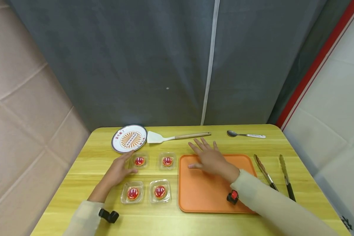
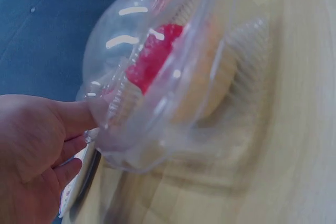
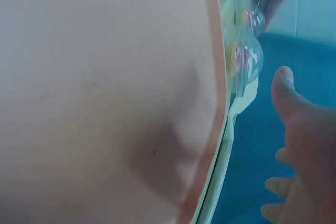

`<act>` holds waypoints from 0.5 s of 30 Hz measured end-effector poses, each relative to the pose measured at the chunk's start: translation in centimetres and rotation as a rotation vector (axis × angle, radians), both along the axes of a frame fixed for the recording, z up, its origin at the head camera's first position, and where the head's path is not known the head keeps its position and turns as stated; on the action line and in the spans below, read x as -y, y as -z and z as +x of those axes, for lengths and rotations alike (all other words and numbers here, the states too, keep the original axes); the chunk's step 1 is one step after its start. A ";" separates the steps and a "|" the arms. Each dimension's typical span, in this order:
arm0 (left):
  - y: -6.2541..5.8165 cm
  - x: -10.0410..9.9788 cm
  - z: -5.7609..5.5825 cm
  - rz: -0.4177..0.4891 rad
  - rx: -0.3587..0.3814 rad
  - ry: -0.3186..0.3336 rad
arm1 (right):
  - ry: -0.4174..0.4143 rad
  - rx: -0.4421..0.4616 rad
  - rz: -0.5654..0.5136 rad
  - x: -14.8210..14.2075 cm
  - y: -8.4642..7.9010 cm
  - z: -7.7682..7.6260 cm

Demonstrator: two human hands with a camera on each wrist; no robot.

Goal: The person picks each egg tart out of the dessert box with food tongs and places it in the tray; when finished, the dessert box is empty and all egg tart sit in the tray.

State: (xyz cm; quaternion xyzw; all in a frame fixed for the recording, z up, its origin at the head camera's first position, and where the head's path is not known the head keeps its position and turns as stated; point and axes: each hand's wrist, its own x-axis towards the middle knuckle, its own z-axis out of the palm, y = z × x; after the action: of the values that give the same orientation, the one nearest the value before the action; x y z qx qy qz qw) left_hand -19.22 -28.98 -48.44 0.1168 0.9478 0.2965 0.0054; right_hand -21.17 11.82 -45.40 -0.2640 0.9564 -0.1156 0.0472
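Note:
My left hand (image 1: 117,170) is beside the back-left clear plastic box (image 1: 144,155), which holds a small red-topped tart (image 1: 140,161). In the left wrist view a finger overlaps the edge of this domed box (image 2: 121,30); whether it touches cannot be told. My right hand (image 1: 211,159), fingers spread, is above the back part of an orange tray (image 1: 203,196). Its shadow falls on the tray in the right wrist view, and nothing is in that hand (image 3: 310,156). More boxed tarts stand to the tray's left: back right (image 1: 167,161), front left (image 1: 133,193) and front right (image 1: 160,192).
Behind the boxes lie a round patterned plate (image 1: 116,142) and a white spatula (image 1: 155,137) with a wooden handle. A spoon (image 1: 247,135) is at the back right. Open metal tongs (image 1: 285,173) with black handles lie right of the tray. A grey curtain (image 1: 135,65) hangs behind the table.

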 end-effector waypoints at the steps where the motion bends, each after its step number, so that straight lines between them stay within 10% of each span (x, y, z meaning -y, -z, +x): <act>1: 0.1 0.1 -0.1 0.008 0.001 -0.004 | -0.009 0.007 -0.001 0.4 -0.1 0.0; 15: 1.4 0.8 -0.8 0.252 0.087 0.046 | -0.144 0.063 -0.030 6.0 0.2 -0.7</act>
State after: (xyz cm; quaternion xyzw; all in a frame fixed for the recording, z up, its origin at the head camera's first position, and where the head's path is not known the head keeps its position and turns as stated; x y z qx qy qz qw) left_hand -19.99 -29.76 -49.88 0.1254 0.8991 0.4176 0.0384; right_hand -21.89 5.84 -45.56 -0.3291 0.9311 -0.1344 0.0815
